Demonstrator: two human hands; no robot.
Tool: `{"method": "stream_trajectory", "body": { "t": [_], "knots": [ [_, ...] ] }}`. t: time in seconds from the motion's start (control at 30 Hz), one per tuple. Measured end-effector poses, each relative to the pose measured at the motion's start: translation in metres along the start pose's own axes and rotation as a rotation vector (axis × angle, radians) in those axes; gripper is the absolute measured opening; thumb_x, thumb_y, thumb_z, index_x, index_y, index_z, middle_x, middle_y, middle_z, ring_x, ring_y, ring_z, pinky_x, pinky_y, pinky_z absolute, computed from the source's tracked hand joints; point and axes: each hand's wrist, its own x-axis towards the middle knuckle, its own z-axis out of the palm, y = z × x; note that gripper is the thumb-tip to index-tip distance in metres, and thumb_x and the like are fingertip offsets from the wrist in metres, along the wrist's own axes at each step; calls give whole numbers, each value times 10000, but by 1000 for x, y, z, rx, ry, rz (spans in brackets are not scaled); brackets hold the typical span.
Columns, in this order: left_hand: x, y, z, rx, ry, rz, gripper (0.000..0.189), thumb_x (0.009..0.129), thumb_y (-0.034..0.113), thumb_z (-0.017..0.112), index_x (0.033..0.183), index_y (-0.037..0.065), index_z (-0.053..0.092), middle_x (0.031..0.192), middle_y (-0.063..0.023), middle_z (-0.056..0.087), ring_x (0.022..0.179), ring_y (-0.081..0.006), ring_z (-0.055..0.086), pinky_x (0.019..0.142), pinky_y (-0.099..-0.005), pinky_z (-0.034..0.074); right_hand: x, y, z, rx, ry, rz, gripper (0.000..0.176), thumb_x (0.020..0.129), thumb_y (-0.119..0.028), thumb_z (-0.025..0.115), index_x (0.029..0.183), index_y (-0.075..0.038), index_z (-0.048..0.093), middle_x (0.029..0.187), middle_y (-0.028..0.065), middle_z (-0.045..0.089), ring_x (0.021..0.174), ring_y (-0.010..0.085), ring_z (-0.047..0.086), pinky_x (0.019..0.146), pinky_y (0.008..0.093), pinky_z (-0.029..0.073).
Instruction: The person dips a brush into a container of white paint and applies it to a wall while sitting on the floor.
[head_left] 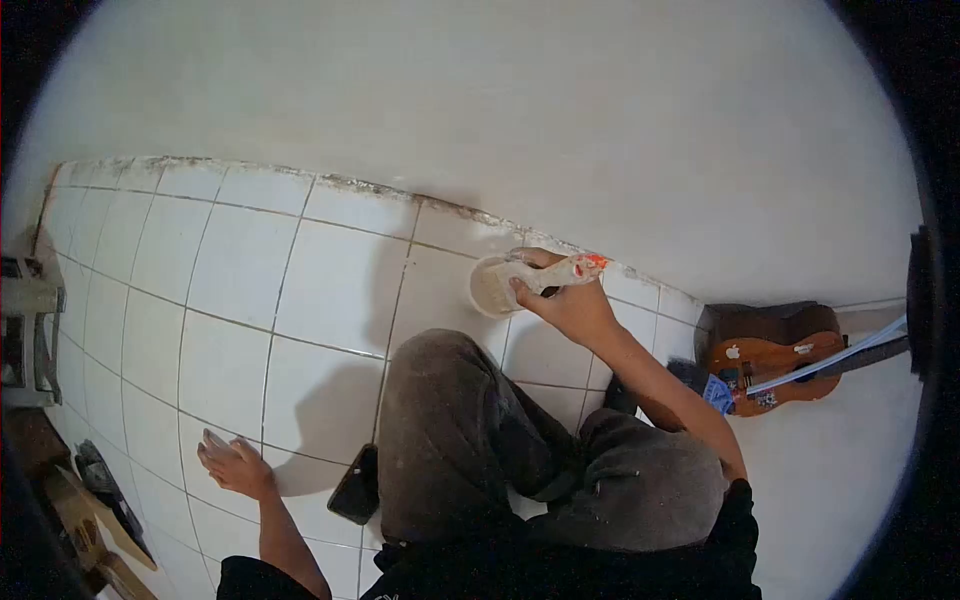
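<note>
My right hand point(550, 280) is closed around a paintbrush point(560, 273) with an orange-tipped handle, its fingers also at the rim of a small pale container point(490, 288). The brush's head end lies over the container's opening. Off to the lower left, my left hand point(233, 467) is over the white tiles with its fingers apart and nothing visible in it. A dark phone-like object point(357, 487) lies on the floor between my left hand and my knee.
The tiled floor point(330, 285) meets a pale wall point(500, 100) along a stained edge. A guitar point(780, 360) stands at the right. A metal frame point(28, 330) and an open cardboard box point(95, 520) are at the far left.
</note>
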Motion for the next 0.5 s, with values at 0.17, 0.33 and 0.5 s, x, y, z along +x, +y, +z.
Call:
{"method": "stream_trajectory", "body": {
  "t": [0.17, 0.33, 0.5],
  "knots": [
    [2, 14, -20, 4, -41, -16, 593, 933, 374, 468, 1450, 94, 383, 1446, -223, 399, 1351, -391, 362, 1085, -554, 314, 4, -1, 9, -36, -24, -5, 402, 853, -243, 727, 1209, -78, 636, 955, 100, 709, 812, 181, 664, 761, 311, 523],
    [2, 3, -7, -20, -21, 3, 580, 937, 388, 385, 1456, 128, 399, 1463, -162, 387, 1369, -337, 346, 1109, -514, 283, 7, 8, 16, -81, -35, -29, 395, 858, -243, 720, 1211, -89, 635, 982, 96, 703, 824, 188, 659, 767, 313, 518],
    [1, 7, -9, 14, -15, -10, 560, 927, 346, 405, 1455, 158, 397, 1458, -146, 397, 1372, -320, 345, 1115, -505, 281, 7, 6, 16, 22, -43, 36, 410, 849, -258, 729, 1216, -98, 641, 978, 108, 704, 823, 196, 667, 776, 317, 530]
  ]
}}
